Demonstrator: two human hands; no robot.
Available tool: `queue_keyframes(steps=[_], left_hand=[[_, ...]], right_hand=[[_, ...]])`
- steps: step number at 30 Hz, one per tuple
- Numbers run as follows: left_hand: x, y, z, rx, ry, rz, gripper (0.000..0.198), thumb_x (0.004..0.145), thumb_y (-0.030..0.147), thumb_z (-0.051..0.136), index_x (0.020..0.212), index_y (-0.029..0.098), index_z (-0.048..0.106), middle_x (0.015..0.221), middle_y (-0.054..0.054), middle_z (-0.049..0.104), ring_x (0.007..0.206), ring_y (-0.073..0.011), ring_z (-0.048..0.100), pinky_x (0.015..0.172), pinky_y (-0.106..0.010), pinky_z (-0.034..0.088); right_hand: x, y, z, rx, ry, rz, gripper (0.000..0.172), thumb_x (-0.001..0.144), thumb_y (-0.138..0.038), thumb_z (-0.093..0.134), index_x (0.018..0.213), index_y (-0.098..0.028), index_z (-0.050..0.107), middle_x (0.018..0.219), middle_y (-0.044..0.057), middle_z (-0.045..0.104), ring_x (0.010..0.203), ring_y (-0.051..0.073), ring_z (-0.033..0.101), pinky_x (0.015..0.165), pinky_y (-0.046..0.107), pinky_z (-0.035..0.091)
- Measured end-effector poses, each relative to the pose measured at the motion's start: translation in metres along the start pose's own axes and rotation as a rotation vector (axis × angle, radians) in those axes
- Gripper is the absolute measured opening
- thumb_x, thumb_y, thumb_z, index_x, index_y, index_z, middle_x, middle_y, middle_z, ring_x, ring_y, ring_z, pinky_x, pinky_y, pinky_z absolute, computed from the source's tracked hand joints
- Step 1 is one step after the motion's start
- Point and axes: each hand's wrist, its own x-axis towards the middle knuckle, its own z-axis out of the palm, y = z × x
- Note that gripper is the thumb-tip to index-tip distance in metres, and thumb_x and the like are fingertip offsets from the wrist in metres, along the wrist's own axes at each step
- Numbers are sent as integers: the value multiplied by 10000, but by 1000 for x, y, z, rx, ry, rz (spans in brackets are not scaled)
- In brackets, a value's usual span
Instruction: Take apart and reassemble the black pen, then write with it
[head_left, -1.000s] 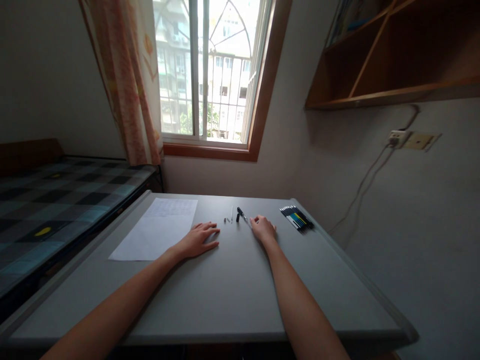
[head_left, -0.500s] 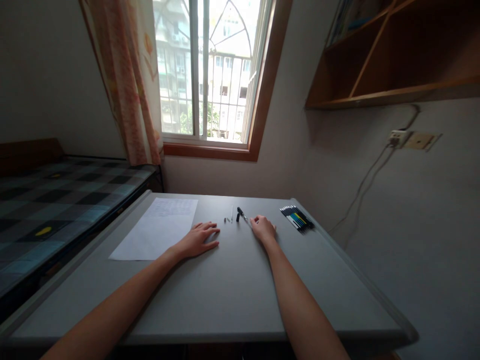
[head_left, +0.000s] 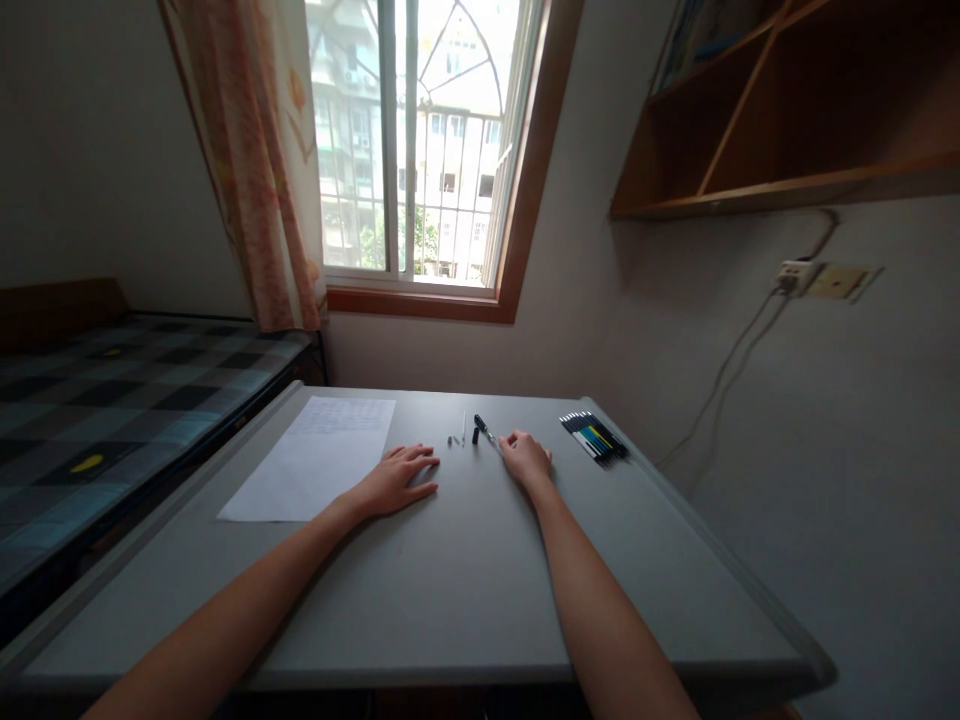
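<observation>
My left hand (head_left: 405,480) lies palm down and open on the grey table (head_left: 442,590), fingers spread, beside the right edge of a sheet of paper (head_left: 300,470). My right hand (head_left: 526,456) rests farther right with its fingers closed on the near end of a pen (head_left: 482,427), whose black end points away from me. Left of that pen lies a short black cap (head_left: 475,436). A thin refill (head_left: 463,430) and two tiny pen parts (head_left: 450,440) sit between my hands, touched by neither. My right fingertips are partly hidden.
Several pens in a packet (head_left: 595,438) lie at the table's right side. A bed (head_left: 150,400) stands on the left, a window (head_left: 420,150) is behind the table, and a wooden shelf (head_left: 750,195) hangs upper right above a wall socket (head_left: 796,276) with a cord.
</observation>
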Motion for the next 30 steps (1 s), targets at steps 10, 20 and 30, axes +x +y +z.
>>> queue_keyframes(steps=[10, 20, 30], left_hand=[[0, -3, 2, 3, 8, 9, 505, 823, 541, 415, 1250, 277, 479, 1348, -50, 431, 1267, -231, 338, 1057, -400, 244], [0, 0, 1, -8, 4, 0, 500, 823, 531, 426, 1246, 271, 486, 1350, -52, 428, 1266, -232, 338, 1061, -394, 238], [1, 0, 0, -1, -2, -3, 507, 824, 544, 411, 1251, 278, 478, 1352, -52, 425, 1272, -234, 329, 1059, -405, 233]], right_hand=[[-2, -2, -1, -10, -13, -18, 322, 816, -471, 420, 831, -220, 622, 852, 82, 674, 914, 233, 593, 836, 369, 349], [-2, -4, -1, -23, -44, -7, 337, 814, -488, 418, 852, -220, 618, 864, 76, 673, 914, 227, 593, 841, 366, 339], [-3, -4, -4, -14, -53, -19, 348, 790, -516, 441, 833, -218, 615, 845, 75, 676, 905, 234, 595, 832, 371, 335]])
